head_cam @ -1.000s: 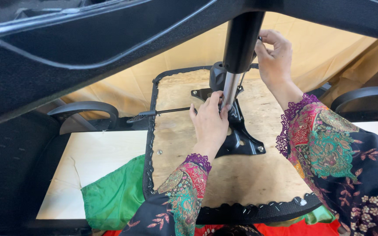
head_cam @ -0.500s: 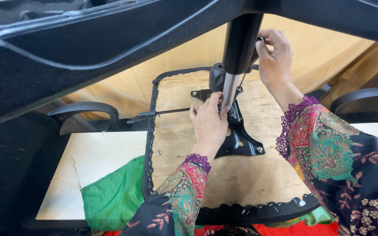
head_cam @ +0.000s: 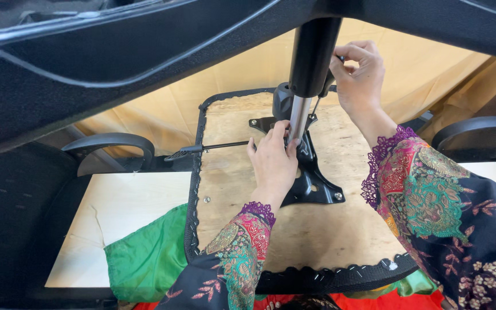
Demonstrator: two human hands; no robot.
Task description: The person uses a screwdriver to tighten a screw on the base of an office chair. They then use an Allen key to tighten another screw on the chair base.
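Hands were both on the upturned office chair seat. Left hand (head_cam: 274, 163) rested on the black stamped-metal mechanism plate (head_cam: 311, 178), fingers curled against the shiny steel gas-lift cylinder (head_cam: 298, 117) where it entered the plate; thumb and fingers lay against the cylinder's near side. Whether they closed fully around it I could not tell, since the cylinder hid the far side. Right hand (head_cam: 360, 77) was higher up, behind the wide black outer sleeve of the column (head_cam: 312, 51), fingertips pinched together on something small and dark right beside that sleeve; too hidden to name, and a thin dark rod ran down from it toward the plate.

Mechanism plate sat bolted in the upper middle of the bare plywood seat underside (head_cam: 248, 195), which had black fabric edging stapled around its rim (head_cam: 193, 189). Column stood upright out of the plate's hub, rising toward the camera. A thin black lever rod with a flat paddle end (head_cam: 202, 148) stuck out sideways from the plate to the left, over the seat edge.

Seat lay on a pale wooden tabletop (head_cam: 121, 212), with a crumpled green cloth (head_cam: 144, 258) under its near-left corner and a strip of red cloth (head_cam: 374, 303) at the near edge. Black curved plastic armrests showed at both sides: one left (head_cam: 110, 146), one right (head_cam: 477, 129). A tan fabric backdrop (head_cam: 231, 74) hung behind. Large black mesh-and-plastic chair part (head_cam: 87, 63) filled the top left of the view.
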